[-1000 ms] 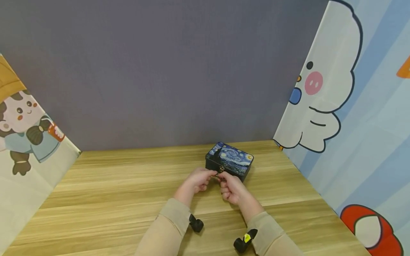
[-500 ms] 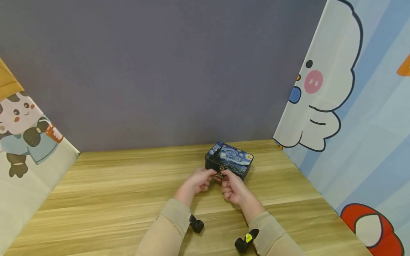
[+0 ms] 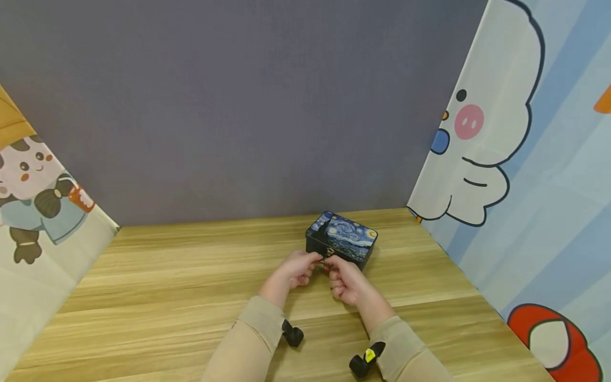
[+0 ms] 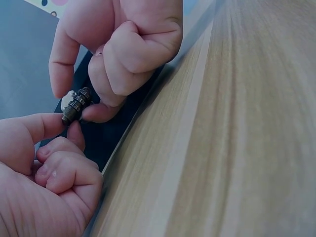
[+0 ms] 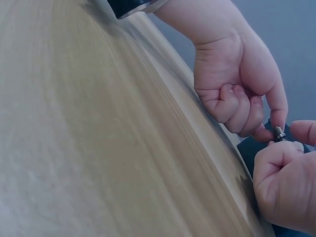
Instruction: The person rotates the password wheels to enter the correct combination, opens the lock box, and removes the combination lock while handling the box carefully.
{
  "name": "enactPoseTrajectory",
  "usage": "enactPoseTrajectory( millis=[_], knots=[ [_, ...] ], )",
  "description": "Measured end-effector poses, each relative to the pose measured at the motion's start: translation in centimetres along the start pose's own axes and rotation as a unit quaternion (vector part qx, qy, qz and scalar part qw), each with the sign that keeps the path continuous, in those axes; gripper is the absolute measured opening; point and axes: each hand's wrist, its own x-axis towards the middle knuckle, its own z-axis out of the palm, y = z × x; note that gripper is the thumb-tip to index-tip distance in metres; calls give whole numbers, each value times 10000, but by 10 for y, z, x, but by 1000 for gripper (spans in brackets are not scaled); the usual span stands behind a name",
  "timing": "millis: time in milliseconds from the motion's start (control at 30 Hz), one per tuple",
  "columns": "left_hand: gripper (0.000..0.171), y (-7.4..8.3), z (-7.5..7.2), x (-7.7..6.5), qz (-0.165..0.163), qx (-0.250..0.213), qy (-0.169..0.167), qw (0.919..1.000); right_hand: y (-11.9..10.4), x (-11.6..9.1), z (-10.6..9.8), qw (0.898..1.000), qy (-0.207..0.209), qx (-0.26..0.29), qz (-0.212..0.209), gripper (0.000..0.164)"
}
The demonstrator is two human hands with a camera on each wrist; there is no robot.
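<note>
A black box with a swirling blue night-sky painting on its lid (image 3: 345, 236) stands near the back of the table, with a small brass-coloured clasp (image 3: 330, 251) on its front. At that front, my left hand (image 3: 297, 268) pinches one end of a small dark metal combination padlock (image 4: 77, 105) between thumb and forefinger. My right hand (image 3: 347, 278) has its thumb and forefinger at the padlock's other end and ridged dials. The remaining fingers of both hands are curled in. From the head view, the fingertips mostly cover the padlock.
The wood-grain table (image 3: 191, 297) meets a grey panel (image 3: 262, 116) right behind the box. Printed cartoon panels stand at the left and right (image 3: 525, 212). Small black wrist cameras (image 3: 293, 334) stick out from both sleeves.
Half a second ago the right thumb lifted slightly and more of the padlock showed; now it is back over the dials. The box and left hand stay in place.
</note>
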Motion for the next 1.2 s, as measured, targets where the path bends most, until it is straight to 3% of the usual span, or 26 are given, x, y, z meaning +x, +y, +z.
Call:
enactPoseTrajectory(
  millis=[333, 667, 1200],
  knots=[
    [25, -1, 0, 0, -13, 22, 39, 10000, 4, 2, 4, 9996, 237, 91, -128, 13],
    [20, -1, -1, 0, -153, -65, 37, 9999, 4, 2, 4, 9993, 286, -42, -235, 14],
    [22, -1, 1, -1, -77, 137, 63, 9999, 3, 1, 3, 9993, 298, -44, -217, 13]
  ],
)
